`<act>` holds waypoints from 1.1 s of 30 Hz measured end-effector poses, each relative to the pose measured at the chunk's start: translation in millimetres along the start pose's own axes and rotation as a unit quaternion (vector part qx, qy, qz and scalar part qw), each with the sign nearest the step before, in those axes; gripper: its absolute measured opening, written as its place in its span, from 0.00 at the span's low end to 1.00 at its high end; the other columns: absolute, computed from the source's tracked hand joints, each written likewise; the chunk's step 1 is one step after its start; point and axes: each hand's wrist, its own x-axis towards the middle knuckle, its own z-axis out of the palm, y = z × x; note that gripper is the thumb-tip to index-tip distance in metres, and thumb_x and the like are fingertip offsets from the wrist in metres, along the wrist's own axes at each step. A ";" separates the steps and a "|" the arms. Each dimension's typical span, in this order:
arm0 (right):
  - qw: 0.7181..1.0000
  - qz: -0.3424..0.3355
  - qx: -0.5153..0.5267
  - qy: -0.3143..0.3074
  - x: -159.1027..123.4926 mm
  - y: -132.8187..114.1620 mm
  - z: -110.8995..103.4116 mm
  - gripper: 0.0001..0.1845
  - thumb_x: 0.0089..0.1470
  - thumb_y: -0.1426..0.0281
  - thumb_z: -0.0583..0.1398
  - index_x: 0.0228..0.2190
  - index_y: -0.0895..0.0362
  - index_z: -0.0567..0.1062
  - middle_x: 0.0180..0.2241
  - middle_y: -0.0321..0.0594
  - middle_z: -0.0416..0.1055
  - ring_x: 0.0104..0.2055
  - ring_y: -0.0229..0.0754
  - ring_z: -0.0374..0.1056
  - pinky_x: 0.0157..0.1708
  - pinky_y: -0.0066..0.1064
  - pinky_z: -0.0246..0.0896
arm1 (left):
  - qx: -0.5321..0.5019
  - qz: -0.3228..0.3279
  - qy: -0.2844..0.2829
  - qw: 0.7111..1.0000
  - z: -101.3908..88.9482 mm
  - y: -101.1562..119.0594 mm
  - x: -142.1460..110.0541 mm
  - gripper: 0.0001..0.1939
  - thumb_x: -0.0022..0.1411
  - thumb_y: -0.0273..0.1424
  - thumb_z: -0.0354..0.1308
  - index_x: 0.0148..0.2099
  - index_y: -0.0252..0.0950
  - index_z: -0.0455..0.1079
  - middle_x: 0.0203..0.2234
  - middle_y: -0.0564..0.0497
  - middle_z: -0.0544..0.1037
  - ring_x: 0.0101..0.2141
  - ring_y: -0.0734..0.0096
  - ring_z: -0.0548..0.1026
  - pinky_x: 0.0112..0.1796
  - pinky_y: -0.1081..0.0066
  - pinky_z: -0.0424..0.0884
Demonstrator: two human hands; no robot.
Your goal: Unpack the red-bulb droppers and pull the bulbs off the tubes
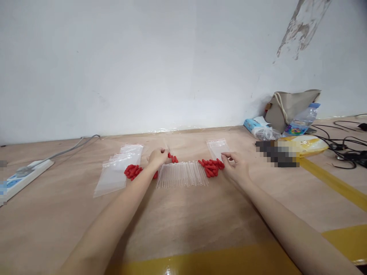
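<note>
Red rubber bulbs [211,167] lie in small heaps on the bench [183,214], at either end of a row of clear pipette tubes [182,174] laid side by side with their long axes running away from me. One heap sits just right of the row, touching the fingertips of my right hand [235,165]; another heap [132,171] sits left of the row, under my left forearm. My left hand [157,156] is curled over a few bulbs [172,158] at the row's far left corner, fingers closed, though I cannot tell whether it grips one. My right hand is loosely open, fingers pointing left into its heap. Clear zip bags [117,170] lie further left, one more bag [218,147] beyond the right heap
</note>
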 end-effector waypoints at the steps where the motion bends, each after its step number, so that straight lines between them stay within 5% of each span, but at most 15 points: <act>1: 0.999 -0.035 -0.013 -0.004 -3.2 -9.9 -0.8 0.12 0.50 0.63 0.54 0.30 0.56 0.75 0.29 0.41 0.72 0.31 0.41 0.64 0.36 0.34 0.55 | -0.012 0.016 0.006 1.000 -1.4 0.0 -11.1 0.15 0.58 0.37 0.43 0.30 0.37 0.69 0.30 0.51 0.77 0.35 0.66 0.73 0.36 0.68 0.65; 6: 0.981 -0.172 -0.033 -0.082 -28.0 -58.8 2.3 0.11 0.52 0.63 0.55 0.34 0.52 0.75 0.30 0.39 0.74 0.34 0.41 0.65 0.39 0.36 0.48 | -0.166 0.164 -0.026 0.972 11.5 2.4 -79.5 0.14 0.60 0.37 0.43 0.31 0.36 0.66 0.29 0.52 0.74 0.33 0.72 0.71 0.36 0.72 0.66; 13: 0.960 -0.229 -0.023 -0.162 -54.0 -78.8 14.2 0.09 0.53 0.65 0.55 0.35 0.52 0.74 0.26 0.37 0.73 0.32 0.39 0.62 0.42 0.37 0.44 | -0.323 0.214 -0.073 0.919 41.0 6.0 -125.0 0.09 0.59 0.35 0.49 0.35 0.36 0.67 0.31 0.50 0.75 0.34 0.71 0.72 0.38 0.70 0.67; 16: 0.958 -0.233 -0.025 -0.168 -52.4 -76.3 12.9 0.08 0.54 0.66 0.55 0.32 0.52 0.74 0.26 0.36 0.73 0.32 0.39 0.61 0.43 0.38 0.43 | -0.282 0.223 -0.018 0.933 37.0 0.1 -122.4 0.12 0.57 0.35 0.53 0.43 0.37 0.65 0.35 0.49 0.75 0.37 0.69 0.71 0.40 0.67 0.66; 19: 0.955 -0.246 -0.051 -0.157 -47.0 -72.1 9.5 0.08 0.53 0.66 0.55 0.32 0.52 0.74 0.27 0.36 0.73 0.33 0.40 0.60 0.44 0.40 0.42 | -0.188 0.254 0.136 0.939 25.7 -9.1 -116.4 0.26 0.54 0.36 0.56 0.54 0.38 0.56 0.41 0.46 0.72 0.43 0.64 0.69 0.44 0.62 0.62; 21: 0.949 -0.265 -0.073 -0.155 -44.5 -69.6 7.9 0.08 0.53 0.67 0.55 0.32 0.51 0.75 0.27 0.36 0.72 0.33 0.40 0.60 0.45 0.41 0.41 | -0.080 0.308 0.198 0.927 19.8 -14.2 -114.1 0.24 0.55 0.36 0.56 0.53 0.39 0.58 0.43 0.45 0.71 0.45 0.61 0.67 0.47 0.58 0.57; 26: 0.929 -0.323 -0.095 -0.156 -48.1 -72.4 7.5 0.08 0.53 0.68 0.55 0.32 0.51 0.74 0.25 0.35 0.71 0.33 0.40 0.60 0.47 0.42 0.40 | 0.122 0.465 0.163 0.862 22.8 -17.2 -119.3 0.11 0.58 0.31 0.53 0.45 0.45 0.68 0.37 0.52 0.76 0.42 0.63 0.69 0.50 0.54 0.49; 33: 0.903 -0.382 -0.112 -0.160 -53.8 -75.7 10.2 0.09 0.55 0.69 0.54 0.27 0.54 0.73 0.20 0.34 0.67 0.31 0.37 0.58 0.46 0.39 0.40 | 0.150 0.488 0.178 0.841 30.1 -20.0 -124.3 0.07 0.59 0.28 0.52 0.37 0.41 0.71 0.25 0.54 0.75 0.33 0.69 0.70 0.51 0.54 0.49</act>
